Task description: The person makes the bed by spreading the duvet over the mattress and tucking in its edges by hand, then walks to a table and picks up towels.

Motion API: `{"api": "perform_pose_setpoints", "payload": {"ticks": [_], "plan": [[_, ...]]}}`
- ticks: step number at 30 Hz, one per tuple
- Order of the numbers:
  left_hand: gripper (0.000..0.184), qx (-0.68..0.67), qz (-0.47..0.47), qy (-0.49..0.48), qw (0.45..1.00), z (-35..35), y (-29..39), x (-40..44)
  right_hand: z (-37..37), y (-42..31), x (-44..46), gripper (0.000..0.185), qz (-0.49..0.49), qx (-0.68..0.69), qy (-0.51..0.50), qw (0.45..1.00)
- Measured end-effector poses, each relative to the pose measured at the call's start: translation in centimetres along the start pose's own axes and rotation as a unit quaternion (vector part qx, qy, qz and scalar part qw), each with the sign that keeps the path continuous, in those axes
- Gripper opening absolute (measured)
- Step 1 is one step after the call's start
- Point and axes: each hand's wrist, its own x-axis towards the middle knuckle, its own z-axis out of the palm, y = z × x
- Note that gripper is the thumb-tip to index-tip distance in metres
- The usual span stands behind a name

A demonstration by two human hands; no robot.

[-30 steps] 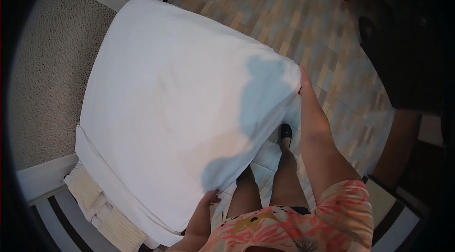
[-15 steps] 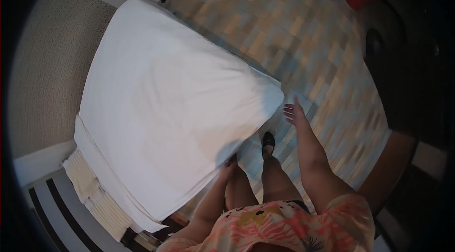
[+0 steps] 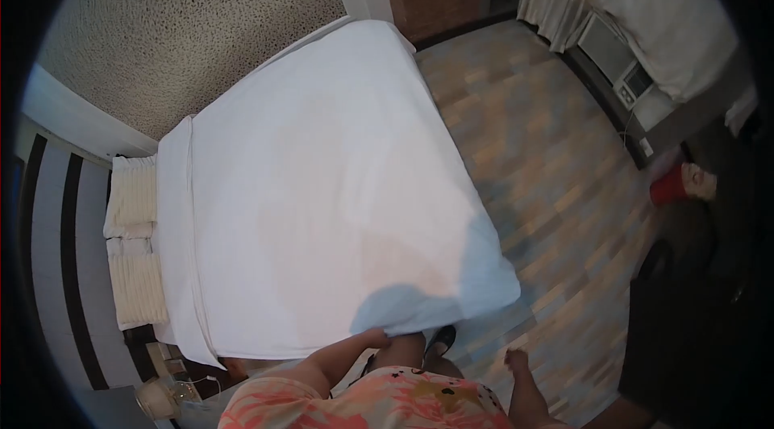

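Observation:
A white bed sheet (image 3: 322, 187) covers the bed and hangs over its near side. My left hand (image 3: 376, 338) is at the near edge of the sheet, closed on the cloth; its fingertips are partly hidden. There the edge is slightly creased. My right hand (image 3: 516, 359) hangs apart from the bed over the floor, past the near right corner. It holds nothing, and its fingers are loosely bent and open. At the head end the sheet is folded back in a band (image 3: 193, 268).
Cream ribbed pillows (image 3: 135, 288) lie against the striped headboard wall (image 3: 50, 243). A lamp (image 3: 157, 399) stands at lower left. Wood-look floor (image 3: 524, 147) runs along the bed's foot. To the right are a red bin (image 3: 667, 187), dark furniture (image 3: 677, 340) and an air conditioner (image 3: 613, 54) beneath curtains.
The view has swung up and round, showing the pillows, curtains and air conditioner. My right hand has dropped lower, away from the bed's corner. My left hand stays by the near sheet edge.

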Motion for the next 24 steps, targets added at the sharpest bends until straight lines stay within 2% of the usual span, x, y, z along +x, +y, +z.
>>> {"api": "perform_pose_setpoints", "payload": {"ticks": [1, 2, 3, 4, 5, 6, 7, 8, 9, 10, 11, 12, 13, 14, 15, 16, 17, 18, 19, 20, 21, 22, 23, 24], "plan": [[0.040, 0.077, 0.015, -0.076, 0.994, -1.0, -0.4, 0.2, -2.6, -2.4, -2.8, 0.020, -0.058, -0.163, -0.025, 0.985], [0.040, 0.074, 0.021, -0.073, 0.994, -1.8, -0.9, 0.8, -4.2, -3.9, -5.3, 0.019, -0.114, -0.320, -0.051, 0.939], [0.040, 0.097, 0.028, -0.092, 0.991, -2.1, -1.3, 1.3, -5.0, -3.9, -4.8, 0.019, -0.111, -0.327, -0.051, 0.937], [0.039, 0.119, 0.033, -0.111, 0.986, -2.4, -1.2, 1.6, -6.1, -4.2, -4.9, 0.020, -0.066, -0.266, -0.061, 0.960], [0.039, 0.113, 0.038, -0.106, 0.987, -2.8, -1.2, 2.1, -7.5, -4.6, -4.3, 0.020, 0.039, -0.103, -0.054, 0.992], [0.039, 0.075, 0.020, -0.028, 0.997, -4.0, -0.5, 1.9, -8.7, -5.4, -3.5, 0.021, 0.182, 0.190, -0.008, 0.965], [0.039, 0.037, 0.001, 0.048, 0.998, -4.4, 0.2, 1.8, -9.9, -6.0, -2.7, 0.022, 0.210, 0.305, 0.042, 0.928], [0.040, 0.044, -0.058, 0.007, 0.997, -2.2, -2.5, 7.7, -11.4, -7.1, -2.2, 0.023, 0.190, 0.346, 0.075, 0.916], [0.040, 0.108, -0.064, 0.041, 0.991, -5.7, 0.6, 4.7, -12.7, -8.0, -2.3, 0.022, 0.147, 0.350, 0.104, 0.919], [0.044, 0.155, -0.044, -0.012, 0.987, -4.4, -3.6, 9.8, -14.1, -9.2, -2.5, 0.022, 0.103, 0.352, 0.132, 0.921], [0.049, 0.042, -0.092, 0.083, 0.991, -5.1, -3.8, 9.0, -14.7, -9.6, -2.9, 0.020, 0.073, 0.356, 0.123, 0.924], [0.054, -0.078, -0.115, 0.187, 0.972, -6.0, -3.7, 7.9, -14.8, -8.9, -3.2, 0.019, 0.044, 0.357, 0.130, 0.924], [0.047, -0.036, -0.004, 0.199, 0.979, -6.8, -5.1, 8.9, -14.6, -8.7, -4.1, 0.017, 0.014, 0.358, 0.136, 0.924], [0.041, -0.096, -0.063, 0.199, 0.973, -10.5, -0.3, 2.6, -14.8, -8.6, -4.9, 0.017, 0.008, 0.378, 0.174, 0.909], [0.037, -0.016, -0.084, 0.151, 0.985, -11.9, 0.1, 1.3, -14.5, -8.7, -5.8, 0.016, 0.000, 0.398, 0.210, 0.893], [0.032, -0.030, -0.079, 0.207, 0.975, -12.0, 0.2, 1.1, -13.8, -8.4, -7.1, 0.016, 0.002, 0.393, 0.209, 0.896], [0.030, -0.029, -0.126, 0.198, 0.972, -13.1, 2.4, -1.5, -13.7, -8.2, -7.5, 0.014, 0.041, 0.379, 0.194, 0.904], [0.030, -0.035, -0.127, 0.202, 0.971, -13.1, 3.3, -2.0, -14.1, -8.2, -7.2, 0.014, 0.076, 0.364, 0.178, 0.911], [0.030, 0.000, -0.097, 0.182, 0.978, -13.3, 3.8, -2.4, -13.1, -5.8, -5.5, 0.013, 0.012, 0.149, 0.136, 0.979], [0.029, 0.036, -0.068, 0.162, 0.984, -13.6, 4.4, -2.7, -12.2, -5.0, -5.3, 0.013, 0.008, 0.147, 0.134, 0.980], [0.028, 0.047, -0.041, 0.161, 0.985, -13.8, 5.0, -3.1, -12.0, -5.2, -4.8, 0.015, -0.091, 0.125, 0.109, 0.982], [0.027, -0.002, 0.003, 0.167, 0.986, -14.9, 6.9, -5.5, -12.9, -6.9, -3.9, 0.016, -0.145, 0.112, 0.096, 0.978], [0.028, 0.030, 0.012, 0.177, 0.984, -12.8, 2.5, 1.5, -13.8, -8.6, -3.1, 0.018, -0.199, 0.100, 0.084, 0.971], [0.029, 0.006, 0.014, 0.186, 0.983, -12.1, 0.9, 4.3, -15.4, -11.1, -3.2, 0.019, -0.087, 0.149, 0.054, 0.983]]}}
